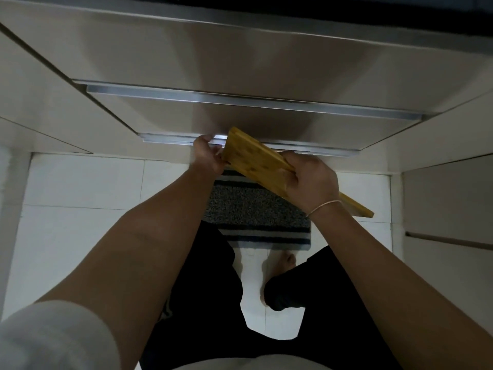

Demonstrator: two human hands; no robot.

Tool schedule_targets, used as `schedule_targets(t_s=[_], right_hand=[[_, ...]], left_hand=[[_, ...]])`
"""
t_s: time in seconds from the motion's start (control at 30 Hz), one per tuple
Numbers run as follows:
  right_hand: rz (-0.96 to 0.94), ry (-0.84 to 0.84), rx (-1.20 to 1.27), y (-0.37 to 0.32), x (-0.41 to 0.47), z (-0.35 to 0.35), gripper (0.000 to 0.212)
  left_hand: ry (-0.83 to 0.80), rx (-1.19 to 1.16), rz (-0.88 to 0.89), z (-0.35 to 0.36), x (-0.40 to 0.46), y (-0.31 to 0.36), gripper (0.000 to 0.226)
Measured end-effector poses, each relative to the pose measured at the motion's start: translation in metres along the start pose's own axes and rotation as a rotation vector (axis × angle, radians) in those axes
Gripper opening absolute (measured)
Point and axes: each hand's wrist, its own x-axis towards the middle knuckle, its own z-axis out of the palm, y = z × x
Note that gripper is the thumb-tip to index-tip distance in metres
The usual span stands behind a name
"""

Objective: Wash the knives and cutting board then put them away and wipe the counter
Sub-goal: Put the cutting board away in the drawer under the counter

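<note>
Right hand (310,180) has a closed grip on the cutting board (256,158), held tilted in front of the lowest drawer (266,126), while left hand (206,156) hooks curled fingers on its handle (170,138), likely to open it for stowing.

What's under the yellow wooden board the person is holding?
Below the cutting board, held in the right hand, lie a striped floor mat and white floor tiles. The board covers part of the mat's top edge, so that part is hidden.
</note>
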Motion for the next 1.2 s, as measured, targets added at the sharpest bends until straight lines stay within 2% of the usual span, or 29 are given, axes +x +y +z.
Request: schedule_targets(t_s=[0.07,0.13,0.2,0.27,0.4,0.5,0.53,0.63,0.67,0.73,0.8,0.83,0.9,0.97,1.0,1.03,1.1,1.17,1.2], right_hand=[[0.011,-0.005,-0.006,0.004,-0.003,-0.005,0.036],[0.017,-0.036,-0.001,0.009,-0.006,-0.013,0.037],[0.008,-0.058,0.011,0.011,-0.009,-0.024,0.031],[-0.011,-0.073,-0.008,0.008,-0.011,-0.031,0.025],[-0.040,-0.117,-0.051,-0.007,-0.014,-0.044,0.023],[-0.037,-0.166,-0.042,-0.012,-0.016,-0.066,0.022],[-0.036,-0.179,-0.046,-0.014,-0.017,-0.073,0.022],[-0.023,-0.197,-0.015,-0.022,-0.013,-0.094,0.024],[-0.019,-0.199,-0.003,-0.027,-0.012,-0.100,0.024],[-0.032,-0.192,0.003,-0.036,-0.011,-0.108,0.021],[-0.060,-0.184,0.006,-0.042,-0.011,-0.112,0.021],[-0.069,-0.182,0.006,-0.042,-0.011,-0.112,0.023],[-0.073,-0.189,-0.020,-0.040,-0.010,-0.108,0.026],[-0.064,-0.229,-0.058,-0.036,-0.008,-0.101,0.029],[-0.060,-0.260,-0.075,-0.035,-0.007,-0.097,0.031],[-0.060,-0.292,-0.089,-0.035,-0.006,-0.093,0.032],[-0.068,-0.334,-0.104,-0.036,-0.005,-0.082,0.034],[-0.078,-0.356,-0.130,-0.037,-0.004,-0.069,0.030],[-0.083,-0.367,-0.146,-0.037,-0.004,-0.061,0.029]], left_hand=[[-0.027,-0.088,-0.016,0.001,0.002,-0.001,0.010],[-0.043,-0.142,-0.029,0.000,0.001,0.000,0.016],[-0.077,-0.233,-0.014,-0.003,0.002,-0.002,0.021],[-0.059,-0.271,-0.001,-0.005,0.003,-0.007,0.016],[0.041,-0.248,0.007,-0.002,-0.014,-0.011,0.023],[0.074,-0.215,0.033,-0.009,-0.038,-0.018,0.012],[0.090,-0.224,0.015,-0.015,-0.041,-0.023,0.026],[0.219,-0.161,-0.004,-0.046,-0.043,-0.042,0.023],[0.243,-0.126,0.012,-0.067,-0.019,-0.056,0.031],[0.337,0.068,-0.018,-0.094,-0.012,-0.068,0.060],[0.498,0.239,0.056,-0.093,-0.057,-0.061,0.054],[0.568,0.324,0.188,-0.082,-0.093,-0.051,0.048],[0.559,0.579,0.633,-0.057,-0.157,-0.031,0.053],[0.418,0.869,1.111,-0.046,-0.192,-0.022,0.064],[0.317,1.016,1.259,-0.039,-0.204,-0.018,0.068],[0.183,1.156,1.321,-0.032,-0.215,-0.015,0.072],[-0.041,1.487,1.328,-0.021,-0.222,-0.020,0.076],[-0.161,1.773,1.269,-0.016,-0.211,-0.034,0.075],[-0.167,1.854,1.213,-0.018,-0.200,-0.040,0.072]])
